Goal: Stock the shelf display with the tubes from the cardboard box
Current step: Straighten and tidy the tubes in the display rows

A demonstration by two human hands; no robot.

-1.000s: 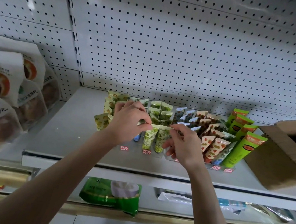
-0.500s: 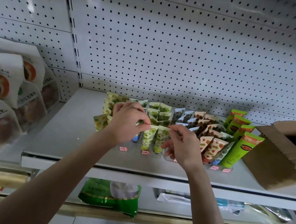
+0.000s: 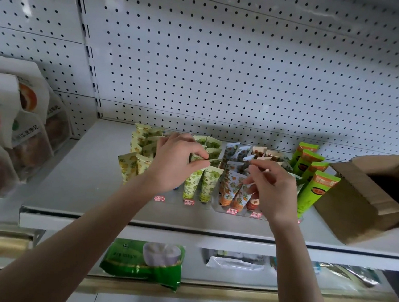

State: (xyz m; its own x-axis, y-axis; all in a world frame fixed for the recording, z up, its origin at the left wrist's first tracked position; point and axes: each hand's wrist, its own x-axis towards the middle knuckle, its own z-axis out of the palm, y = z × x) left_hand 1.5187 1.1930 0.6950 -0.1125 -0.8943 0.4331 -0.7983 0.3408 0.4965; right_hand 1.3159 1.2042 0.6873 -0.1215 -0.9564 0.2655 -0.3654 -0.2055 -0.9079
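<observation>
**Centre of frame.** Rows of small printed plastic tubes [image 3: 208, 183] stand cap-down on the white metal shelf [image 3: 80, 175]. The left hand [image 3: 177, 163] pinches the crimped top of a green-patterned tube [image 3: 215, 163] between thumb and forefinger. The right hand [image 3: 273, 190], fingers curled, pinches the crimped top of a pale blue-patterned tube [image 3: 247, 158] just beside it. **Right edge.** The open brown cardboard box [image 3: 355, 204] sits on the same shelf, near the tall bright-green tubes [image 3: 317, 190].
</observation>
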